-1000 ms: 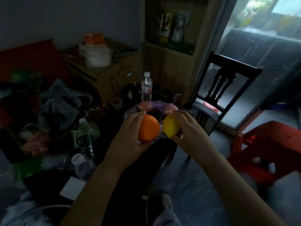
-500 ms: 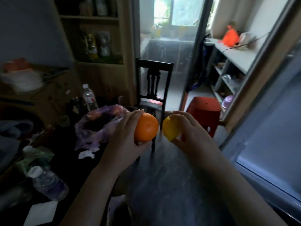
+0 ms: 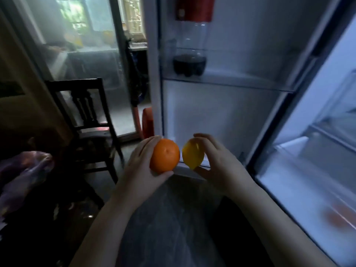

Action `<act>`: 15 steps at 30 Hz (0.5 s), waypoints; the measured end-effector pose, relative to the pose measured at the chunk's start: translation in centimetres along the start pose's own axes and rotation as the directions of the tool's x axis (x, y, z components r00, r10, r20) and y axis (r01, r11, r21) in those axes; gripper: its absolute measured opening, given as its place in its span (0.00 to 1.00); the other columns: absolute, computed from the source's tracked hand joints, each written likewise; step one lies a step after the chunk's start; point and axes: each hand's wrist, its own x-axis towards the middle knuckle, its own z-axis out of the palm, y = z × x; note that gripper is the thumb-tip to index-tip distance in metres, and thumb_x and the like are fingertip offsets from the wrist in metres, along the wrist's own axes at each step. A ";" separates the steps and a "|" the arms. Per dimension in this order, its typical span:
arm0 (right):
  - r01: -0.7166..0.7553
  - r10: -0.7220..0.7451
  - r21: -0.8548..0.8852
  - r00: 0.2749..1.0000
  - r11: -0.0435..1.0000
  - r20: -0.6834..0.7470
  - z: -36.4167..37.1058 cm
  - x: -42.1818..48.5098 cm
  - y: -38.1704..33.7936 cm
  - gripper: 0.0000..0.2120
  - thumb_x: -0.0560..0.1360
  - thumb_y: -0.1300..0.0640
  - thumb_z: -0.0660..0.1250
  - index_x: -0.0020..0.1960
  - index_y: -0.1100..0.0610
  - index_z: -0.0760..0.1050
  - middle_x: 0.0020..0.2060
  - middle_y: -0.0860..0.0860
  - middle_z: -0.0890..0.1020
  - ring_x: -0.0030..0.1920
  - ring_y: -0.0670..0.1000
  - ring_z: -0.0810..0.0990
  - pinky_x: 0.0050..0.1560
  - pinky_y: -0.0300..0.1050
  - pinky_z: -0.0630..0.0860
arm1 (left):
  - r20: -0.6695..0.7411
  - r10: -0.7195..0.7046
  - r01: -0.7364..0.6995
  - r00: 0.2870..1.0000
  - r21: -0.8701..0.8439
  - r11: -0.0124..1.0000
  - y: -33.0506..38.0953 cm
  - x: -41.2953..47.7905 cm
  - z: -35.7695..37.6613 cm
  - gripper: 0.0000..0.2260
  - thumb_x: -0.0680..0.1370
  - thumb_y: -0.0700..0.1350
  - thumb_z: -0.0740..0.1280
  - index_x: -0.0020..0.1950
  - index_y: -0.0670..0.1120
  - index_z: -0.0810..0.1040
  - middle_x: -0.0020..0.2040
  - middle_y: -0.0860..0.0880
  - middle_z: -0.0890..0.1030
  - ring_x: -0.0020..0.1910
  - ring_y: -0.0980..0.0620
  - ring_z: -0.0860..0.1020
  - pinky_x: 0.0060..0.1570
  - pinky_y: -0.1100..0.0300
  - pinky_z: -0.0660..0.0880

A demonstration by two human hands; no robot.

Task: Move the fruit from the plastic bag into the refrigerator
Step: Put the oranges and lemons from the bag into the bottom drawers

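My left hand (image 3: 140, 170) grips an orange (image 3: 164, 156) at mid-frame. Right beside it, my right hand (image 3: 221, 166) holds a yellow lemon (image 3: 192, 155); the two fruits nearly touch. Both are held in front of the open refrigerator door (image 3: 221, 112). The refrigerator interior (image 3: 308, 180) glows white at the right, with a blurred orange-red fruit (image 3: 337, 216) on a lower shelf. The purple plastic bag (image 3: 23, 174) lies at the far left edge on the dark table.
A dark soda bottle (image 3: 189, 54) with a red label stands on the door shelf. A black wooden chair (image 3: 86, 120) stands left of my hands. A red stool (image 3: 147, 122) shows behind the door edge. A doorway opens into a bright back room.
The view has swung right from the table and bag to the open refrigerator. Both hands kept their fruit and moved with it toward the door.
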 end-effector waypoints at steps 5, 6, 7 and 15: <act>-0.133 0.126 -0.056 0.986 0.990 -0.112 -5.8 -7.3 6.6 0.32 0.67 0.57 0.76 0.68 0.53 0.67 0.68 0.49 0.68 0.66 0.52 0.70 0.59 0.37 0.66 | 0.117 0.171 -0.159 0.978 -0.106 0.982 7.4 1.2 6.7 0.40 0.67 0.50 0.77 0.72 0.60 0.59 0.66 0.65 0.59 0.62 0.67 0.58 0.60 0.66 0.61; -0.161 0.154 -0.047 0.979 0.986 -0.132 -6.9 -8.7 7.4 0.32 0.67 0.58 0.76 0.67 0.53 0.68 0.68 0.49 0.68 0.66 0.51 0.70 0.59 0.36 0.66 | 0.127 0.211 -0.194 0.969 -0.132 0.972 8.7 1.4 7.9 0.40 0.67 0.49 0.77 0.72 0.61 0.59 0.65 0.65 0.59 0.62 0.68 0.58 0.59 0.71 0.60; -0.190 0.182 -0.044 0.972 0.981 -0.152 -7.8 -10.0 8.2 0.31 0.67 0.58 0.76 0.67 0.53 0.68 0.68 0.48 0.68 0.65 0.50 0.70 0.58 0.33 0.65 | 0.142 0.245 -0.222 0.959 -0.156 0.962 10.0 1.5 9.1 0.39 0.67 0.49 0.77 0.72 0.62 0.59 0.65 0.66 0.60 0.63 0.68 0.59 0.57 0.75 0.59; -0.393 0.349 -0.085 0.881 0.915 -0.321 -13.9 -21.9 13.6 0.29 0.68 0.57 0.75 0.65 0.53 0.68 0.67 0.48 0.70 0.62 0.47 0.72 0.58 0.31 0.64 | 0.300 0.498 -0.397 0.814 -0.339 0.853 20.9 1.7 17.9 0.39 0.66 0.49 0.78 0.71 0.61 0.61 0.68 0.66 0.61 0.67 0.58 0.65 0.62 0.58 0.70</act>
